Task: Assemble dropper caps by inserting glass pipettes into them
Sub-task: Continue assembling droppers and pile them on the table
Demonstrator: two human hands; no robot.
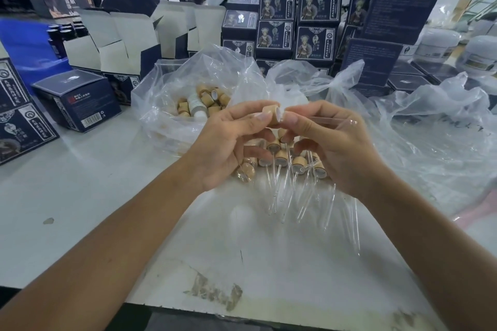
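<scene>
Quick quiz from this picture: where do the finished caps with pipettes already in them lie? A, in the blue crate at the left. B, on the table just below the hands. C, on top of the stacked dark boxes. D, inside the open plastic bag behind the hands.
B: the assembled dropper caps lie on the table under both hands, their glass tubes pointing toward the camera.

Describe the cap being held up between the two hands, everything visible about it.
The cap is a short tan cylinder, wood-like in look, with a pale inner face turned right. It lies on its side above the table, pinched by the left hand. The right hand holds a clear glass pipette at its opening.
</scene>
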